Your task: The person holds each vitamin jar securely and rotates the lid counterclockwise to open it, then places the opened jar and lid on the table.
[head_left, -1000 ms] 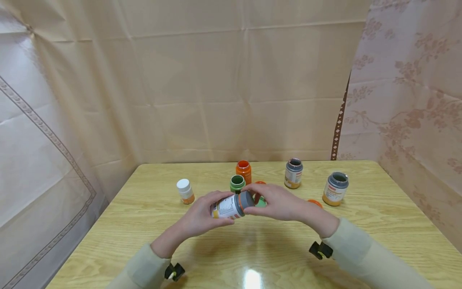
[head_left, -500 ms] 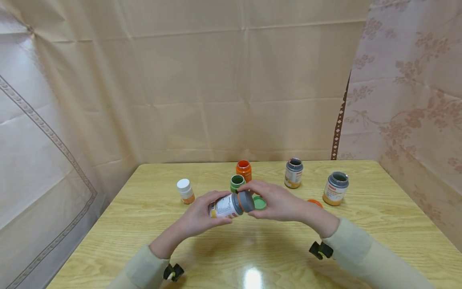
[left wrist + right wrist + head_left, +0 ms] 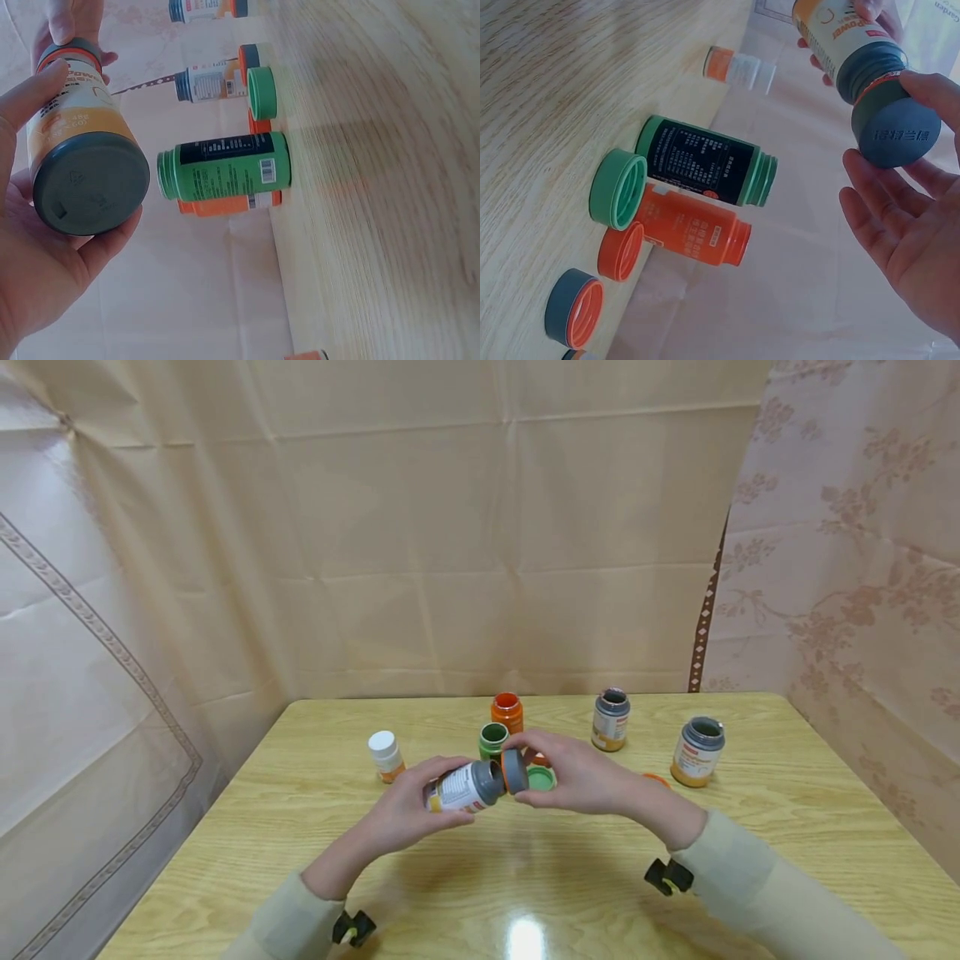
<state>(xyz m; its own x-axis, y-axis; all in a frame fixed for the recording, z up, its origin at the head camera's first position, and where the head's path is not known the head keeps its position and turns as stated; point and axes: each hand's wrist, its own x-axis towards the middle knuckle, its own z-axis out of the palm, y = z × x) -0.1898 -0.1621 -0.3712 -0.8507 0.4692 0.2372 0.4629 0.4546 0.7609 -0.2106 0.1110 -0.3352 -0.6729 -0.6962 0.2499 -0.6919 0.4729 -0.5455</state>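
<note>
My left hand [image 3: 405, 817] grips a supplement bottle [image 3: 459, 790] with a white and yellow label and a dark grey neck. The bottle lies tilted above the table, neck pointing right. Between thumb and fingers, my right hand [image 3: 581, 777] pinches its grey screw cap [image 3: 516, 772], which has an orange inner rim. In the head view the cap sits at an angle just off the mouth; the right wrist view shows the bottle's threads beside the cap [image 3: 895, 131]. The bottle's dark base [image 3: 91, 184] faces the left wrist camera.
Behind the hands stand an uncapped green bottle [image 3: 492, 737] and an uncapped orange bottle [image 3: 507, 713]. A green lid [image 3: 540, 779] lies near them, with orange and grey lids [image 3: 574, 307] beside it. Two uncapped grey-necked bottles [image 3: 696, 758] stand right, a white-capped bottle [image 3: 386, 760] left.
The grey cap has come away from the bottle's neck and tipped. My left hand has drawn the bottle slightly left; the right hand has shifted slightly, still holding the cap.
</note>
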